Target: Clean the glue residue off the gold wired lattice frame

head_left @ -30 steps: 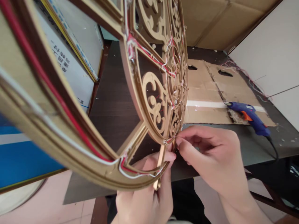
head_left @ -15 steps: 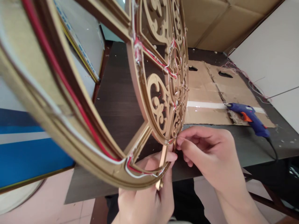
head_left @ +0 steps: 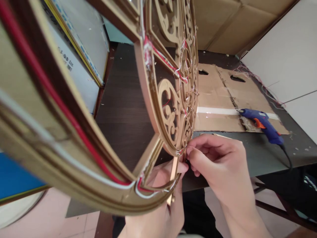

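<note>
A round gold openwork frame [head_left: 146, 94] with scroll ornaments [head_left: 168, 99] stands on edge close before me. A red wire [head_left: 85, 138] and a white wire [head_left: 99, 179] run along the channel of its outer ring. More red and white wires, fixed with clear blobs, cross the inner ring. My left hand [head_left: 153, 219] grips the frame's lower rim from beneath, its fingers partly behind the bars. At the lower edge of the inner ring, my right hand [head_left: 220, 162] is closed in a pinch of thumb and forefinger. What lies between those fingertips is hidden.
A blue glue gun [head_left: 266, 124] with an orange trigger lies on flattened cardboard [head_left: 215, 89] on the dark table [head_left: 119, 86], its cord hanging over the front edge. Loose thin wires [head_left: 257, 79] lie at the back right by a white panel [head_left: 284, 56]. Framed panels [head_left: 81, 72] stand at left.
The frame's near rim looms larger and has swung slightly toward the lower left. My right hand keeps its pinch at nearly the same spot, and my left hand still grips the rim.
</note>
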`<state>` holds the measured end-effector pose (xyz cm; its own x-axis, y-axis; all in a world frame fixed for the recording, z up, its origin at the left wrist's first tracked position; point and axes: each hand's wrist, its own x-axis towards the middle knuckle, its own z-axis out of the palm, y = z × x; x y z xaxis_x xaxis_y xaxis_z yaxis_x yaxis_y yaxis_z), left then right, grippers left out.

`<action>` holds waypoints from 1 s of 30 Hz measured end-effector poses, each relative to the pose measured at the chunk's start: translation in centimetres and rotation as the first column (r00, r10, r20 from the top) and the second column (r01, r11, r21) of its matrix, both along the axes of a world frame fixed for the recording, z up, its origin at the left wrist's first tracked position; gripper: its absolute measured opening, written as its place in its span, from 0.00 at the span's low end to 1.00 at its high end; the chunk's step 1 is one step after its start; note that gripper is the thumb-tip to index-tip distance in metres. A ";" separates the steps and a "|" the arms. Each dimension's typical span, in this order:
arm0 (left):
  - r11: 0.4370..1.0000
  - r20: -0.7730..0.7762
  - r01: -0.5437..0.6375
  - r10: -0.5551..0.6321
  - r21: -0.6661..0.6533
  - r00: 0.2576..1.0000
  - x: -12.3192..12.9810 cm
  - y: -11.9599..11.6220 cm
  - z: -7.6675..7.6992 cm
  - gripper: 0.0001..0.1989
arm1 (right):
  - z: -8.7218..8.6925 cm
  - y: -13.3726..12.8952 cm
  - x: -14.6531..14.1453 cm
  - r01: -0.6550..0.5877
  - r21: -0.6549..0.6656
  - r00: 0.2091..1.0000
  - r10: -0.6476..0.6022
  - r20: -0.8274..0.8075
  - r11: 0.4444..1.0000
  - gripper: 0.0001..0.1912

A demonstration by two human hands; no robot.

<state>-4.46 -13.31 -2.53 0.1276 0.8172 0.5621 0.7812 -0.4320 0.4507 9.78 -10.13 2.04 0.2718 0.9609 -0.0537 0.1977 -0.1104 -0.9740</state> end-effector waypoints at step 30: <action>1.000 -0.042 0.027 -0.026 0.016 0.999 -0.4 -0.2 -0.4 0.12 | 0.2 -0.2 0.5 -0.054 0.006 0.997 0.053 0.057 0.999 0.09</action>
